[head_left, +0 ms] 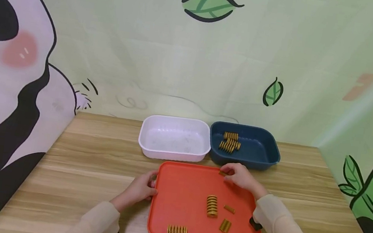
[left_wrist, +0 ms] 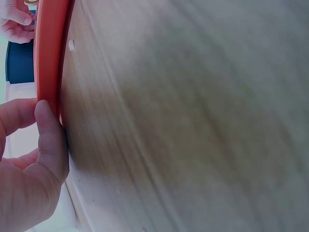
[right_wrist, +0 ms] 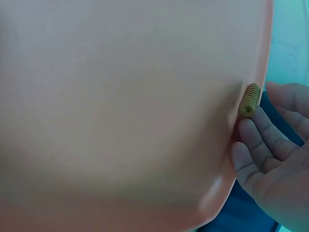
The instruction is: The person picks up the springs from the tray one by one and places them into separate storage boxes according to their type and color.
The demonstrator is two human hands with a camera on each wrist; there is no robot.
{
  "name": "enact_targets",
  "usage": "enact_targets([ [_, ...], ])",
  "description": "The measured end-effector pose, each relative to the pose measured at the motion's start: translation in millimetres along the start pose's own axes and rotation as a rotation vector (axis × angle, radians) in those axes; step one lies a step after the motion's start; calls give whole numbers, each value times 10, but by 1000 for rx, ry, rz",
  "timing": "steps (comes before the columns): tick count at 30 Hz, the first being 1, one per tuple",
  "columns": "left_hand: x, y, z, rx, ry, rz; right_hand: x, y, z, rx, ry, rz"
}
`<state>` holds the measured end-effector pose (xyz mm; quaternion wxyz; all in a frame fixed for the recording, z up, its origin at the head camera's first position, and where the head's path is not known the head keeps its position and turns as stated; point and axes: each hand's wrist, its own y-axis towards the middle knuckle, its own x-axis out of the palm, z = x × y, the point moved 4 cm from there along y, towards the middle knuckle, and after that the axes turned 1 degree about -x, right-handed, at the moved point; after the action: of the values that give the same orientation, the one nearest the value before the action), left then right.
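Observation:
At its left edge, the red tray is pinched between the thumb and fingers of my left hand; the left wrist view shows the thumb on the rim. My right hand is at the tray's far edge, fingers apart and touching a small gold coil spring that lies against the rim. Also on the tray are a thick spring near the middle, another thick one at the front, and several smaller springs on the right.
Behind the tray stand a white bin and, to its right, a dark blue bin holding several gold springs. Both sit on the wooden table, against a printed cloth backdrop.

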<state>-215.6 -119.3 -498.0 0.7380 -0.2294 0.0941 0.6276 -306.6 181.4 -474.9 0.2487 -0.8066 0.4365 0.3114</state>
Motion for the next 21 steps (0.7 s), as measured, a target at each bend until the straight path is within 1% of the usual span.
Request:
enact_targets([
  [7, -8, -3, 10, 0, 5, -2, 35, 13, 8, -24, -49, 52],
  [12, -7, -8, 2, -1, 23, -12, 84, 34, 20, -19, -92, 84],
  [21, -13, 3, 6, 12, 24, -4, 89, 49, 4, -12, -132, 102],
])
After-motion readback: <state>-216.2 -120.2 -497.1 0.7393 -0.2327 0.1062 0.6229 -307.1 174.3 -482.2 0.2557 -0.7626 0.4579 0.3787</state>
